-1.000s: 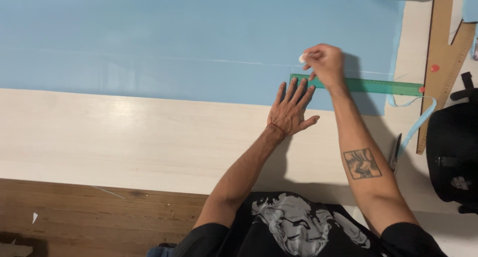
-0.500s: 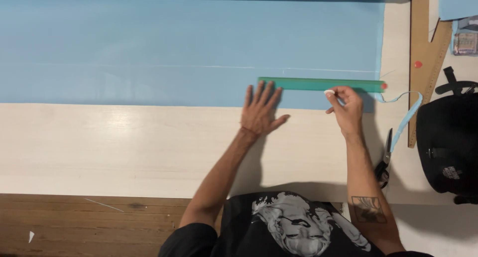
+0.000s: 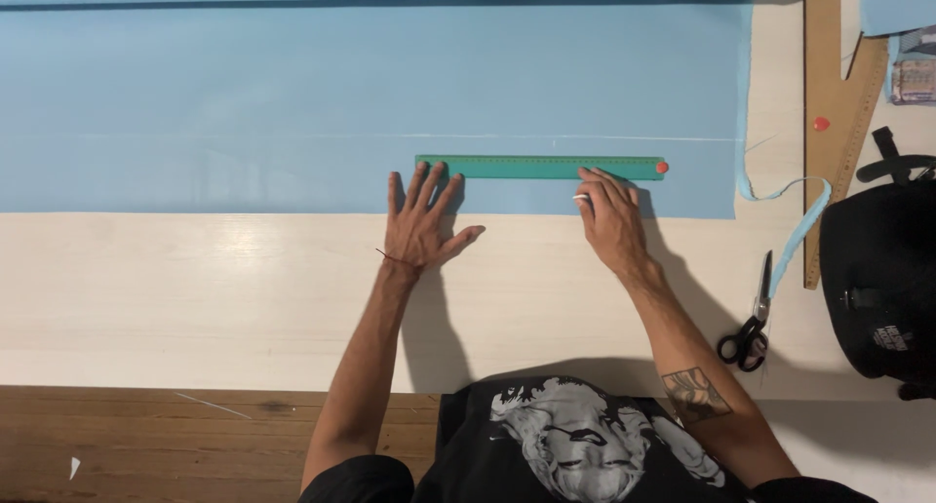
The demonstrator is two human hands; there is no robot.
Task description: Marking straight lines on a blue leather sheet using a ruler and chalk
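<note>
A: Where does the long green plastic ruler (image 3: 539, 167) lie?

B: Flat on the wide sheet of light blue fabric (image 3: 292, 103), near its lower edge, on the pale wooden table (image 3: 195, 289). A small red dot sits at the ruler's right end.

A: And the left hand (image 3: 417, 225)?

B: Palm down, fingers spread apart, fingertips on the ruler's left end, heel on the fabric's edge.

A: The right hand (image 3: 609, 215)?

B: Just below the ruler's right part, fingers drawn together around a small white piece (image 3: 581, 198), likely chalk; I cannot tell how tightly.

A: Anything packaged or labelled?

B: A small rectangular packet with a dull patterned face (image 3: 914, 79) at the top right corner, beside a long tan wooden rule (image 3: 829, 94). A black bag (image 3: 877, 279) at the right edge bears a small pale label low on its side. Black-handled scissors (image 3: 751, 328) lie left of it, under a loose blue fabric strip (image 3: 799, 220).
</note>
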